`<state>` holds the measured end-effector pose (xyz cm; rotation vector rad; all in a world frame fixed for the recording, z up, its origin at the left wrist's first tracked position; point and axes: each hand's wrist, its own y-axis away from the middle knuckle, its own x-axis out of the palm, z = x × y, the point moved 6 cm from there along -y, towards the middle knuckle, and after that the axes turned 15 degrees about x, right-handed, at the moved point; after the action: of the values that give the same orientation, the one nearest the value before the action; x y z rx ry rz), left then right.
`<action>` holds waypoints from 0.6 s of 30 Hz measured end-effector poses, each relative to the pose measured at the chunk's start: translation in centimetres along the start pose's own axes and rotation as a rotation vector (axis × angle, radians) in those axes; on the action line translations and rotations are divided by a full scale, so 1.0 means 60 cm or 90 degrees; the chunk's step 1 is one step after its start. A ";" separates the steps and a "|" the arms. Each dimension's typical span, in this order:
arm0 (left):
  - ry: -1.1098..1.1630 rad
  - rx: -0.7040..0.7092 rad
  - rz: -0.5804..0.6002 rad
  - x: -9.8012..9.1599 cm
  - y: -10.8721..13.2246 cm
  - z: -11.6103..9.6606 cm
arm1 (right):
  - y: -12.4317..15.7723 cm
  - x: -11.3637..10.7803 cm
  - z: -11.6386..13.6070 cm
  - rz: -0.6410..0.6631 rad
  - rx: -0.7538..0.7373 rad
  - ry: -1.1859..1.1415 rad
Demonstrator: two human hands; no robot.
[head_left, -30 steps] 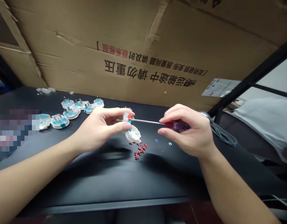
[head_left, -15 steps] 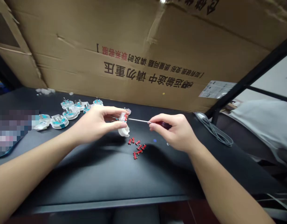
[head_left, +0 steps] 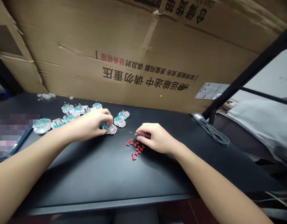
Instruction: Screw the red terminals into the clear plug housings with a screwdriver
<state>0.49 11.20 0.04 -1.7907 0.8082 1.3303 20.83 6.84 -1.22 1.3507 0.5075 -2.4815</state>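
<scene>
Whereas plug [head_left: 110,129] met screwdriver [head_left: 143,134] midair before, left hand [head_left: 92,126] grip pinches plug on table [head_left: 99,174], right hand [head_left: 156,139] grip clamps screwdriver by screws [head_left: 135,149]; unit likely done.

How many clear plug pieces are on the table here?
10 plug pieces, as best I can tell: seven clustered far left on the table, two just beyond the left hand, one under its fingers. The hand may hide more.

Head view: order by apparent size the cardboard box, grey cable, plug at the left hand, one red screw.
1. cardboard box
2. grey cable
3. plug, partly hidden under the left hand
4. red screw
</scene>
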 end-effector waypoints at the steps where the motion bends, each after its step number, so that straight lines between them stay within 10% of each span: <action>1: 0.007 0.014 0.005 0.004 -0.001 0.001 | 0.001 0.004 0.003 0.011 -0.012 0.008; 9: 0.006 0.023 -0.123 0.008 -0.007 0.002 | 0.005 0.036 0.016 0.063 -0.066 0.091; 18: -0.186 -0.253 -0.086 -0.074 0.067 0.092 | 0.000 0.051 0.021 0.058 -0.086 0.124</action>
<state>-6.72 14.06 2.54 -1.8432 0.2719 1.6966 18.25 6.08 -3.17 1.5328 0.6292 -2.2121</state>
